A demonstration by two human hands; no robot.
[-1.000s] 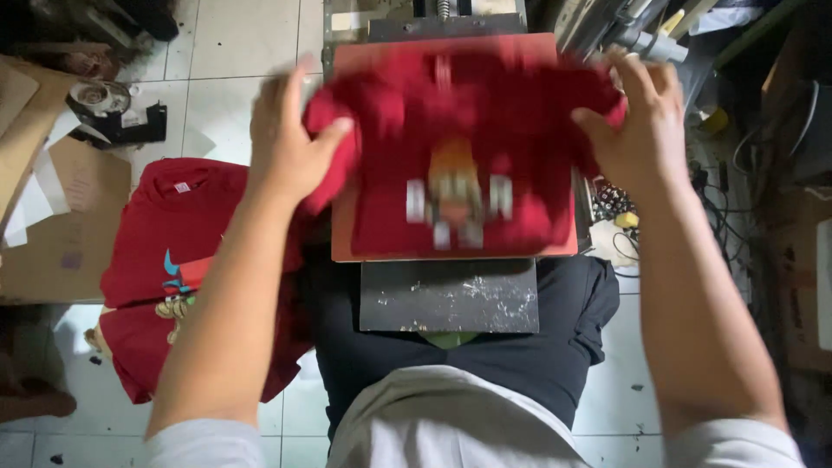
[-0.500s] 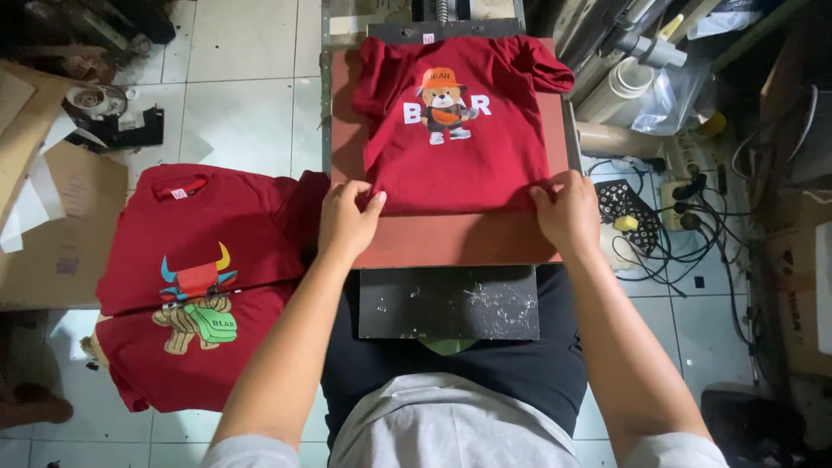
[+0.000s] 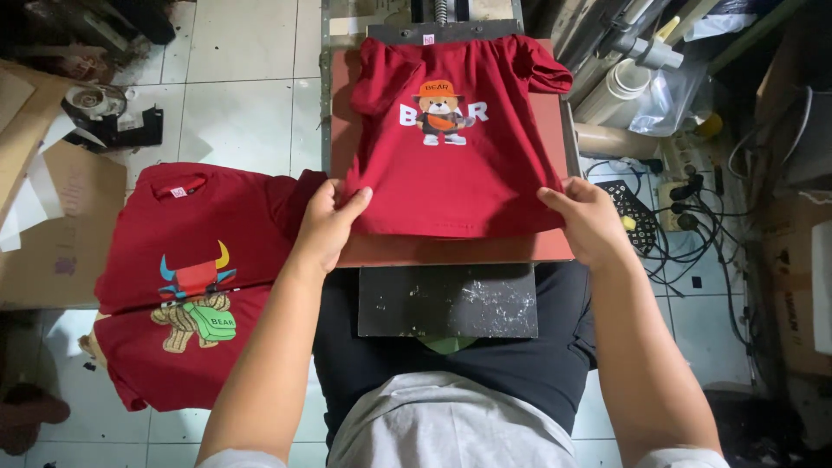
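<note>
shirt [image 3: 459, 165] flat on press pad [image 3: 451, 250], hem nearest the body; left hand [image 3: 328, 224] at its left hem corner, right hand [image 3: 589, 221] at its right; shirt pile [image 3: 186, 286] on floor at left; cables [image 3: 693, 225] at right.

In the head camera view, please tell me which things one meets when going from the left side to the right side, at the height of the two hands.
Flat cardboard → red shirt with a bull print → left hand → red shirt with a bear print on the press plate → right hand → tangle of black cables.
</note>
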